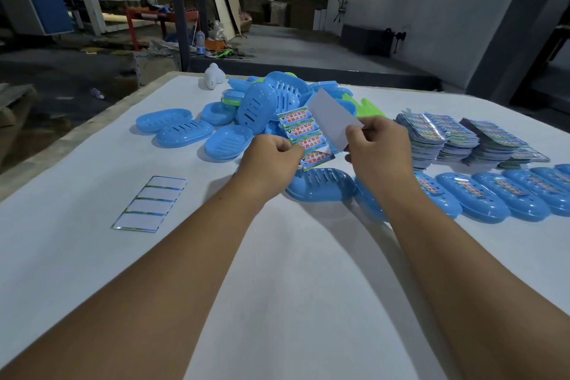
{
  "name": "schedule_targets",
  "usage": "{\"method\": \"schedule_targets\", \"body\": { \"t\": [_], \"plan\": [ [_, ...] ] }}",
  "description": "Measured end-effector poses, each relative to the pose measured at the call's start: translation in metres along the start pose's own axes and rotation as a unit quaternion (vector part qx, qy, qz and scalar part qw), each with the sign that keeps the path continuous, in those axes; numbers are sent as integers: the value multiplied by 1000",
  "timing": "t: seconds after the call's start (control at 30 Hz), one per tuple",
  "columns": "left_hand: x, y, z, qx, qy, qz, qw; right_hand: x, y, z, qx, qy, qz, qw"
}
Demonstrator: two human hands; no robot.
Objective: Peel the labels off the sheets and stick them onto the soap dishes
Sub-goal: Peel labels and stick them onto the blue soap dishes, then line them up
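My left hand (pixel 271 160) pinches a label sheet (pixel 303 136) printed in green, red and blue, held above the table. My right hand (pixel 379 148) grips a white strip (pixel 331 119) lifted away from that sheet; I cannot tell whether it is a label's back or backing paper. Directly below lies an unlabelled blue soap dish (pixel 320 185). A row of blue dishes with labels on them (pixel 493 197) runs to the right. A heap of blue soap dishes (pixel 271 99) sits behind my hands.
Stacks of label sheets (pixel 456 139) lie at the right. A used backing sheet (pixel 151 203) rests at the left on the white table (pixel 293 271). A small white object (pixel 213 75) stands at the far edge. Loose dishes (pixel 185 129) lie left of the heap.
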State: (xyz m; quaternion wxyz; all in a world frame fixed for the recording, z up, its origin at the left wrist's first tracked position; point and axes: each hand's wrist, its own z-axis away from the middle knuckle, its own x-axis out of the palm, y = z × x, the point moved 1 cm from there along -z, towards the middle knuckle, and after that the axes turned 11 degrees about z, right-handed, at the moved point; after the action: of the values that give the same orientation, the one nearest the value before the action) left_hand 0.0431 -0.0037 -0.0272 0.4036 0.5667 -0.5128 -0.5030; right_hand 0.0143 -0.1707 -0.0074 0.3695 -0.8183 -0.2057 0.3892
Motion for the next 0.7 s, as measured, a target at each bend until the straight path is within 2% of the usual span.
{"method": "schedule_targets", "body": {
  "t": [0.13, 0.23, 0.37, 0.43, 0.53, 0.7],
  "plan": [
    [0, 1, -1, 8, 11, 3, 1000, -7, -1, 0, -33, 33, 75, 996],
    [1, 2, -1, 4, 3, 27, 1000, -8, -1, 0, -56, -15, 130, 990],
    [3, 3, 1, 13, -19, 21, 1000, -2, -5, 6, -78, -72, 136, 985],
    [4, 2, 2, 16, -23, 26, 999, -1, -4, 4, -87, -57, 156, 982],
    [3, 0, 1, 13, -13, 29, 999, -6, -2, -4, -55, -19, 186, 981],
    [1, -1, 0, 8, -7, 4, 1000, -21, 11, -16, -1, 12, 300, 954]
  ]
}}
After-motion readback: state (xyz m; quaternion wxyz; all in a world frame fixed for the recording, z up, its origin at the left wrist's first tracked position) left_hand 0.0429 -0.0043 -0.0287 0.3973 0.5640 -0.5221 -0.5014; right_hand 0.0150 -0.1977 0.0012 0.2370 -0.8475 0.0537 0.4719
